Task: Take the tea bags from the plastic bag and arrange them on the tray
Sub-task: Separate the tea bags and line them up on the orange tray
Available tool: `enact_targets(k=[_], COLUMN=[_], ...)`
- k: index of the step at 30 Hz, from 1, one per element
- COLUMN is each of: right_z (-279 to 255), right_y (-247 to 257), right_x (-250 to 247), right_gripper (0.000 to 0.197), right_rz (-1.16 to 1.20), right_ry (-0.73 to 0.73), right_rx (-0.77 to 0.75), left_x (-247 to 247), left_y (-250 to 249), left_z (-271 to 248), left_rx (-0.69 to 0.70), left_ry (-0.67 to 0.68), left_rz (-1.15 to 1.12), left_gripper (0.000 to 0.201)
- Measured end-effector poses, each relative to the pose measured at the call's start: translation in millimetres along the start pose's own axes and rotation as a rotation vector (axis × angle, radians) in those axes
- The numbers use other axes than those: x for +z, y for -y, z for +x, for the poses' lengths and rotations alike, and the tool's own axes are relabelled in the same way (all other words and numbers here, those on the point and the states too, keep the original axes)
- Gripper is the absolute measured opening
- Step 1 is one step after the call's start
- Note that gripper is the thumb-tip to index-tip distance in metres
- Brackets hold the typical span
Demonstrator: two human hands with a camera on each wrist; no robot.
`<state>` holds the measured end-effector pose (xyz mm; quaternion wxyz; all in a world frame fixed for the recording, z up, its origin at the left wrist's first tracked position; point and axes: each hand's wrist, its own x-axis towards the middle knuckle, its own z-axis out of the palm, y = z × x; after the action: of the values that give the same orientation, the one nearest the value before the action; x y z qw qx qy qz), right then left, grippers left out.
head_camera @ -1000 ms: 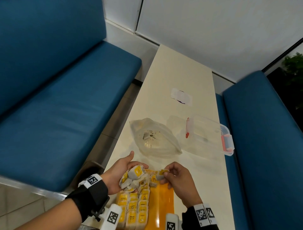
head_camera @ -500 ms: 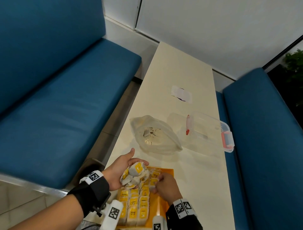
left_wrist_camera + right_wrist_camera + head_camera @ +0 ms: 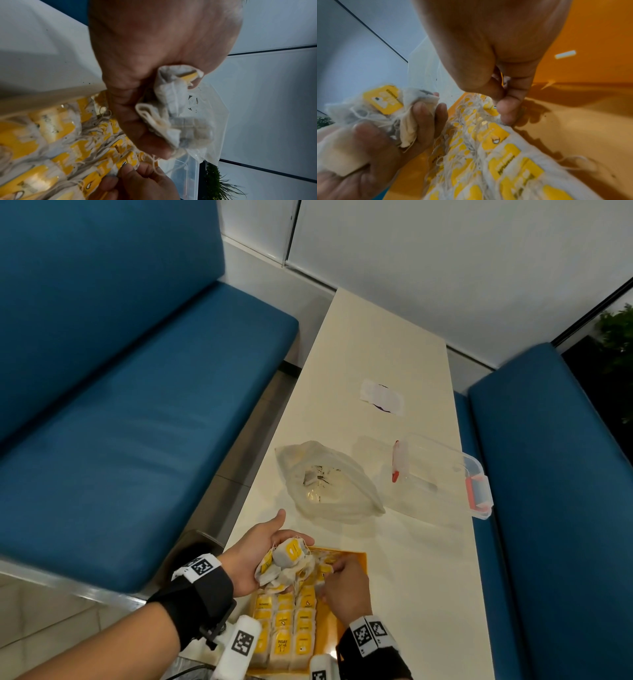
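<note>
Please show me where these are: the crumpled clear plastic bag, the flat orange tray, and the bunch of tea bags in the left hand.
Crumpled clear plastic bag [image 3: 329, 481], head view, middle of its film.
Flat orange tray [image 3: 356, 558], head view, bare far right corner.
Bunch of white tea bags with yellow tags [image 3: 286, 559], head view, topmost bag, in the left hand [image 3: 251, 556].

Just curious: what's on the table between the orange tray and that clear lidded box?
In the head view, the crumpled plastic bag lies between the orange tray and the clear box, with bare tabletop around it.

My long cream table [image 3: 383, 344] runs between two blue benches. On it lie an orange tray [image 3: 356, 558] nearest me, a crumpled clear plastic bag [image 3: 329, 484], a clear lidded box [image 3: 442, 474] and a white label [image 3: 382, 397].
</note>
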<state>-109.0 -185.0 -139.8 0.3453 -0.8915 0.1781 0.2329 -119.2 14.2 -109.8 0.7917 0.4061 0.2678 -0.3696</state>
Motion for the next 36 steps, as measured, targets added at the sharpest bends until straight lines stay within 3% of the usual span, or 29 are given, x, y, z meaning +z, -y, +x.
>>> enact_targets(k=[14, 17, 19, 22, 25, 28, 31, 36], right_z=[-8.3, -16.3, -24.2, -31.8, -35.0, -35.4, -36.4, -36.0], right_y=[7.2, 19.0, 33.1, 53.2, 63.2, 66.3, 67.3, 67.5], right_x=[-7.7, -24.3, -36.9, -45.9, -45.8, -42.0, -39.2, -40.2], right_gripper=[0.011, 0.009, 0.010, 0.015, 0.024, 0.033, 0.025, 0.023], right_rz=[-0.072, -0.084, -0.081, -0.081, -0.069, -0.241, -0.268, -0.197], right_ry=[-0.117, -0.189, -0.192, -0.032, 0.182, 0.303, 0.305, 0.218], right_rx=[-0.039, -0.142, -0.323, -0.521, -0.572, -0.599, -0.620, -0.697], left_x=[-3.5, -3.5, -0.8, 3.4, 8.0, 9.0, 7.5, 3.2], left_y=[2.7, 2.9, 3.0, 3.4, 2.8, 5.0, 7.0, 9.9], left_z=[7.8, 8.3, 7.4, 8.8, 8.5, 8.3, 10.0, 15.6], left_rx=[0.012, -0.006, -0.019, -0.032, -0.033, -0.006, 0.000, 0.015], left_ry=[0.000, 0.016, 0.034, 0.071, 0.092, 0.111, 0.112, 0.091], left_rz=[0.036, 0.047, 0.049, 0.056, 0.079, 0.077, 0.058, 0.088], left_gripper=[0.079, 0.080, 0.080, 0.080, 0.077, 0.080, 0.088, 0.079])
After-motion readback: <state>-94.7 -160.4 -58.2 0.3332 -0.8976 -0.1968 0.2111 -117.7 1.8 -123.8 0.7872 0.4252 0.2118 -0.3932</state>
